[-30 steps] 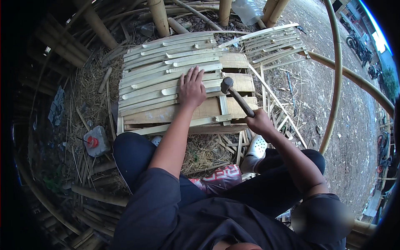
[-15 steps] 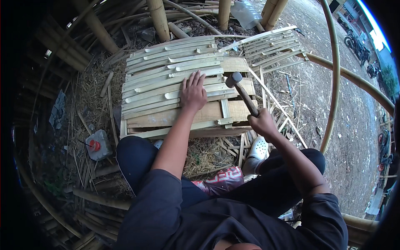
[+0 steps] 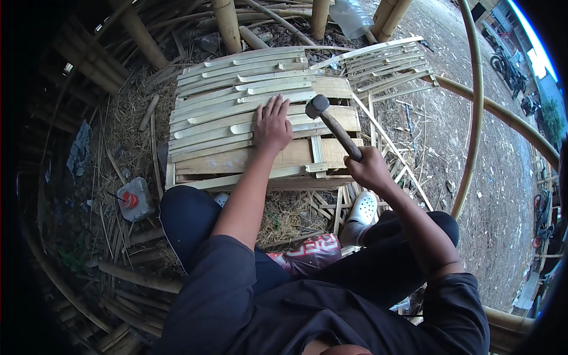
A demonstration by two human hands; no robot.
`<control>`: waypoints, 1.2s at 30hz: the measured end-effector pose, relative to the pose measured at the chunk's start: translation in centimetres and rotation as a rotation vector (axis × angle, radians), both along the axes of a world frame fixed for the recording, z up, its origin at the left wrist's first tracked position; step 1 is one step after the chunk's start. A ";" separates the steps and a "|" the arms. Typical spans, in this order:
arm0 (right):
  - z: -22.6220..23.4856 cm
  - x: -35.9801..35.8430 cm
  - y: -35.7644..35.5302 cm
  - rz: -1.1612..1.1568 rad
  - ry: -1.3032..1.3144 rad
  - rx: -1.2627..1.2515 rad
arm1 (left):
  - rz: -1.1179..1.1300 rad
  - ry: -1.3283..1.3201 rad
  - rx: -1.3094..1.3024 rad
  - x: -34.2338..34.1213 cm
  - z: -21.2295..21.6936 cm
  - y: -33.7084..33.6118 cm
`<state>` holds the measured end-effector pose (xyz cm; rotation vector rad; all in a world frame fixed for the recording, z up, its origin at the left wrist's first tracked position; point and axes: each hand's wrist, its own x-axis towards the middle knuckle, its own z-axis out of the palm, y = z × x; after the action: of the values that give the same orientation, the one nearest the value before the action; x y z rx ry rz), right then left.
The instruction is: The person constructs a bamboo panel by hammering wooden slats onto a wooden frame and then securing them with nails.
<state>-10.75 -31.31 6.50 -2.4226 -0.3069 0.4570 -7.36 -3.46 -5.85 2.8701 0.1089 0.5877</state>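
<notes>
My left hand (image 3: 273, 125) lies flat with its fingers stretched out over the pale bamboo slats (image 3: 219, 112). These slats run side by side across a low wooden bench (image 3: 236, 161) of planks, and some have curled ends. My right hand (image 3: 371, 170) is wrapped round the wooden handle of a hammer (image 3: 340, 135). The hammer's dark head is up at the slats' right ends, near my left fingers; whether it touches them I cannot tell. A short upright slat (image 3: 317, 152) crosses the planks below the hammer.
A slatted bamboo panel (image 3: 387, 68) lies beyond the bench to the right. Bamboo posts (image 3: 226, 23) stand at the back, and a curved pole (image 3: 473, 106) rises at the right. A clear plastic container with a red top (image 3: 134, 199) sits at the left among straw and offcuts.
The hammer has moved slightly left, with its head nearer my left hand. My left hand stays on the slats, and the whole view has shifted a little.
</notes>
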 end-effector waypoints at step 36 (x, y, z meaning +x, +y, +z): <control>-5.2 0.5 -1.5 -0.050 -0.036 -0.329 | 0.007 0.007 0.029 0.4 -0.2 -0.7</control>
<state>-10.27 -32.77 1.35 -2.7538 -0.1985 0.4724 -7.01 -4.12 -6.09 2.9011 0.1124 0.5856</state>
